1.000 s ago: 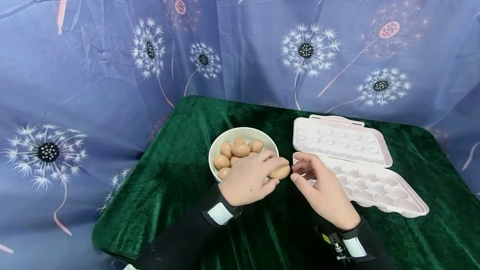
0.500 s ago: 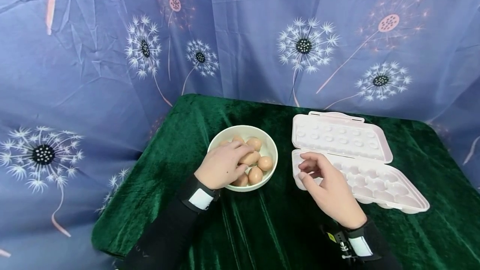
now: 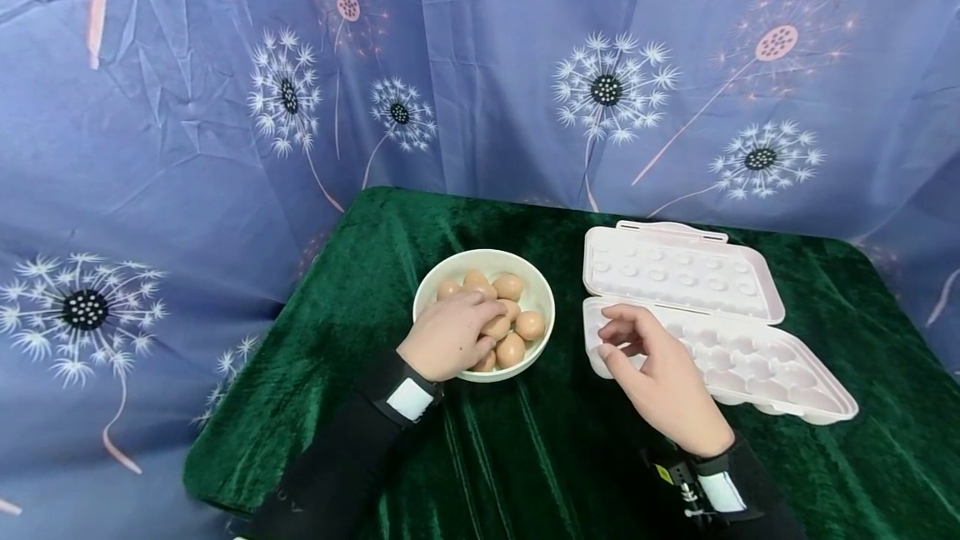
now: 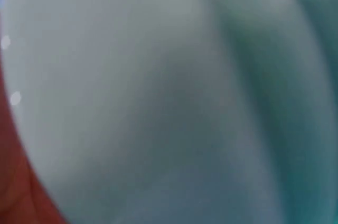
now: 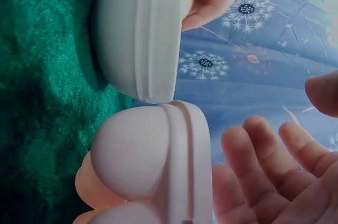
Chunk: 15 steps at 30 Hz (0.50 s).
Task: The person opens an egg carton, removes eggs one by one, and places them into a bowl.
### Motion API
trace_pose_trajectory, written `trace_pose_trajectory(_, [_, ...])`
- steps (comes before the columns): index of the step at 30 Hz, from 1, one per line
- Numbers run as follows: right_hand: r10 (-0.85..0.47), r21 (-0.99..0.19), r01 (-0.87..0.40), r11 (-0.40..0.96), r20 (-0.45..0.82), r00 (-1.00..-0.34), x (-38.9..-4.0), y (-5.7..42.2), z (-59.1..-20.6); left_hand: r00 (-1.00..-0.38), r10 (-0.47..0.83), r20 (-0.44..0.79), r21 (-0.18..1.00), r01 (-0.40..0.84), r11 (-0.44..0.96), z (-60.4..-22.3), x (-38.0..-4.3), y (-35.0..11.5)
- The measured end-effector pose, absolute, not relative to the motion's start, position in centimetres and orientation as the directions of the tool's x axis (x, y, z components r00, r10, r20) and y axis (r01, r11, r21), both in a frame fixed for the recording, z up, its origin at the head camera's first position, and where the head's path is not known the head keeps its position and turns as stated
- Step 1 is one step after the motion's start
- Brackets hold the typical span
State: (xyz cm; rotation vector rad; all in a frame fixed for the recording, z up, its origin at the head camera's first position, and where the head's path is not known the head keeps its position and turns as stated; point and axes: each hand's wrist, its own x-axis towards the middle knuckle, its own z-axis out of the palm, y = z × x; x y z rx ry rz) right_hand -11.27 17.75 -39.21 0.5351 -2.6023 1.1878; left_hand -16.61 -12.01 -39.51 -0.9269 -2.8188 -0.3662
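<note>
In the head view my left hand (image 3: 450, 336) is inside a cream bowl (image 3: 545, 340) of brown eggs. Its fingers and thumb are about one egg (image 3: 497, 327), partly hidden by the fingers. Several other eggs (image 3: 511, 350) lie around it. My right hand (image 3: 667, 382) hovers over the near left end of a pale pink egg tray (image 3: 798, 373), its fingers loosely bent. In the right wrist view the right hand (image 5: 280, 182) holds nothing beside the tray's rim (image 5: 193, 160). The left wrist view is mostly the blurred outer bowl wall (image 4: 132, 76).
The tray's hinged lid (image 3: 682, 277) lies folded back behind it. A green velvet cloth (image 3: 330, 373) covers the table. Blue curtains (image 3: 495, 107) with dandelion prints hang behind and at the left.
My left hand was at the bowl's right rim with an egg, close to the right hand. It then moved left, back among the eggs. The right hand has shifted slightly right.
</note>
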Motion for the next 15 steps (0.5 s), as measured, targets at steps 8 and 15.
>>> trace_pose_trajectory(8, [-0.230,-0.681,-0.417,0.602,0.352,-0.907,-11.16,17.72,-39.13,-0.805,0.549,0.226,0.190,0.589,0.785,-40.05,-16.49,-11.88])
trace_pose_trajectory(15, [-0.226,-0.682,-0.415,0.603,0.353,-0.908,-11.27,17.94,-39.40,-0.798,0.533,0.281,0.218,0.593,0.775,-40.23,-16.38,-11.78])
